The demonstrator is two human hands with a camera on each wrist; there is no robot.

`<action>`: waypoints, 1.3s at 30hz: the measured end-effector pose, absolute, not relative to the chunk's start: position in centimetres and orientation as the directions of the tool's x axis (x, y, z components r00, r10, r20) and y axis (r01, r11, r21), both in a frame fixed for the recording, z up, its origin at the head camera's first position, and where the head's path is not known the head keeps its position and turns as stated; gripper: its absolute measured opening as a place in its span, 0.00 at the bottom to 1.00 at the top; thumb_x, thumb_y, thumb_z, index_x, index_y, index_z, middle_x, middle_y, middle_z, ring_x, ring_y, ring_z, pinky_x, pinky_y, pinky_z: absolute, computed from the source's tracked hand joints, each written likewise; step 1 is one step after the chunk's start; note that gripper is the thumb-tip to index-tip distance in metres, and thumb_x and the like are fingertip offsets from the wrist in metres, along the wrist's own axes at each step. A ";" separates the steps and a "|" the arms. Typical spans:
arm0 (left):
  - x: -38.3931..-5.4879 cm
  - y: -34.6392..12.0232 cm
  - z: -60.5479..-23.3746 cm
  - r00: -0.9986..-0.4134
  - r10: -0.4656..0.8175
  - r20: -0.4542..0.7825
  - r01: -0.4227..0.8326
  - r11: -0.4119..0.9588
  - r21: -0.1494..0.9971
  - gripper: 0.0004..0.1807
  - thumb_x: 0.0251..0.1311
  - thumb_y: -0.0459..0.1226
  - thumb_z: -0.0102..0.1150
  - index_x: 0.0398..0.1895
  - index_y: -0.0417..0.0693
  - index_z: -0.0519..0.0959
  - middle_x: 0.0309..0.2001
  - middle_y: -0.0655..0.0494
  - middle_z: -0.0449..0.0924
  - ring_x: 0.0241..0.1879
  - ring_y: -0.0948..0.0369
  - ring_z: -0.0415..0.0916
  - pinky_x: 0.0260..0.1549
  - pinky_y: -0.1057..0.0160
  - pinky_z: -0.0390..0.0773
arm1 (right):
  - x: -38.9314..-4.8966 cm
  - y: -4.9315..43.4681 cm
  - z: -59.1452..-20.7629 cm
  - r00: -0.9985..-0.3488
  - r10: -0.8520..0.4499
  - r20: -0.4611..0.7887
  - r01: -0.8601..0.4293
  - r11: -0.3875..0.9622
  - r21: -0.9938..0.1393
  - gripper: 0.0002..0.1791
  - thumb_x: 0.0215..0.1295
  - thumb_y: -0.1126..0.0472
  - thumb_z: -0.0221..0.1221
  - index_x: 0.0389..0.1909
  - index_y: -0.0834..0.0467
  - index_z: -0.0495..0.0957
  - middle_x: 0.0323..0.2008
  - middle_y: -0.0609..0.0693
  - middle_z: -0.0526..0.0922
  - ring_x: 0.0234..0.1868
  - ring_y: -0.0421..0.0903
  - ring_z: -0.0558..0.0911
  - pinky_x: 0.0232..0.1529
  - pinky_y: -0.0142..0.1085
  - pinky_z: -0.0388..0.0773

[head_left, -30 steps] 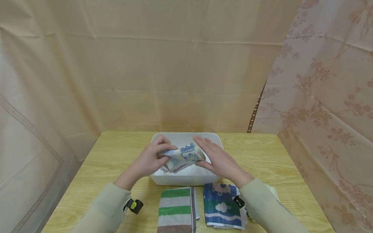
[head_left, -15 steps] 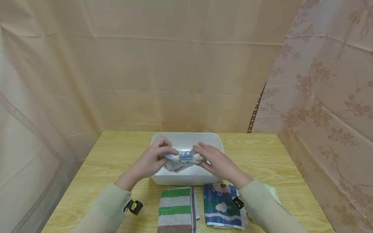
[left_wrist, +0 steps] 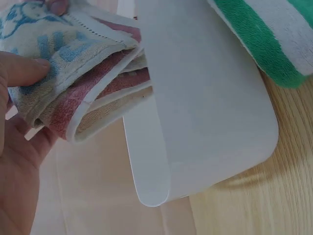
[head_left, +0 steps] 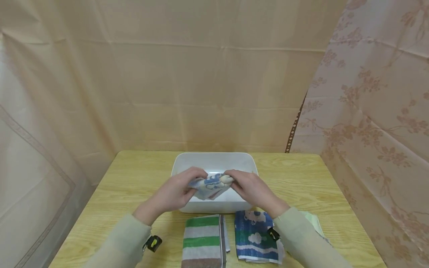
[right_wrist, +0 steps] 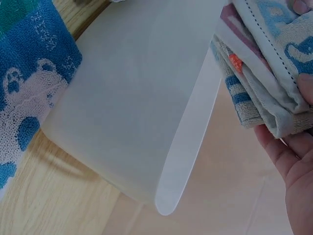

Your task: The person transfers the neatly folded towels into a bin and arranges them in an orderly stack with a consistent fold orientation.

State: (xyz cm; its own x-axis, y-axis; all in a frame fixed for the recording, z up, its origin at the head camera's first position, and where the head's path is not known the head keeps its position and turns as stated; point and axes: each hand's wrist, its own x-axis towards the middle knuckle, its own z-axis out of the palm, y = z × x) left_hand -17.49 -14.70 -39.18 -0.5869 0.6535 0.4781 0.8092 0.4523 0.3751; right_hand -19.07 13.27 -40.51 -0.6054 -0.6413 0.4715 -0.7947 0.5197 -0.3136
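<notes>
Both hands hold a folded towel with blue and cream print over the white plastic bin. My left hand grips its left end, thumb on the printed face and fingers beneath, as the left wrist view shows. At the other end my right hand pinches the towel's edge. Layered folds with red and white edging show on the towel in the left wrist view. In the right wrist view a small orange tag pokes out between the layers.
In front of the bin lie a green-and-white striped towel and a blue towel with a cloud. A pale green cloth is partly behind the right sleeve. Curtains surround the wooden table.
The towel has been bent and lowered slightly over the bin. The right hand's fingers, stretched out before, have curled onto its right end; the left hand has shifted its hold a little.
</notes>
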 end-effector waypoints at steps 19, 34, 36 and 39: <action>-16.7 -14.3 -39.8 -0.395 0.762 0.513 0.895 0.445 0.029 0.35 0.54 0.24 0.69 0.63 0.61 0.76 0.62 0.46 0.75 0.45 0.55 0.83 0.41 0.59 0.87 | -19.1 13.1 -40.2 -0.625 -0.618 0.477 -0.779 0.529 -0.336 0.16 0.67 0.69 0.65 0.55 0.59 0.79 0.48 0.52 0.88 0.46 0.46 0.88 0.48 0.41 0.87; -16.6 -14.2 -40.2 -0.429 0.694 0.578 0.873 0.483 0.067 0.34 0.55 0.23 0.69 0.66 0.53 0.77 0.60 0.47 0.75 0.36 0.58 0.80 0.29 0.69 0.83 | -19.0 12.8 -40.2 -0.684 -0.548 0.481 -0.729 0.507 -0.459 0.18 0.69 0.66 0.64 0.59 0.60 0.80 0.48 0.53 0.88 0.41 0.45 0.87 0.40 0.36 0.87; -16.5 -14.1 -40.2 -0.436 0.676 0.594 0.867 0.492 0.076 0.34 0.54 0.23 0.70 0.66 0.51 0.77 0.59 0.46 0.75 0.36 0.58 0.80 0.28 0.69 0.82 | -18.9 12.9 -40.1 -0.705 -0.526 0.476 -0.709 0.505 -0.492 0.20 0.68 0.65 0.65 0.60 0.60 0.79 0.48 0.53 0.87 0.38 0.44 0.84 0.37 0.35 0.85; -16.5 -14.1 -40.3 -0.452 0.649 0.612 0.857 0.506 0.097 0.33 0.54 0.23 0.69 0.65 0.51 0.78 0.58 0.46 0.75 0.38 0.57 0.80 0.28 0.69 0.82 | -18.9 13.0 -40.1 -0.727 -0.500 0.471 -0.687 0.512 -0.516 0.24 0.68 0.62 0.66 0.64 0.58 0.78 0.49 0.52 0.85 0.41 0.44 0.81 0.37 0.36 0.82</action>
State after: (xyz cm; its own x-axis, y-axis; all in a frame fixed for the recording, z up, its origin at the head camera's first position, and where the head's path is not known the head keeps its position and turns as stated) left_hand -16.52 -14.06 -40.25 -0.4522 0.6485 0.6123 0.8570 0.5061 0.0969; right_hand -18.87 13.03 -40.14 -0.7267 -0.5000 0.4710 -0.6867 0.5116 -0.5165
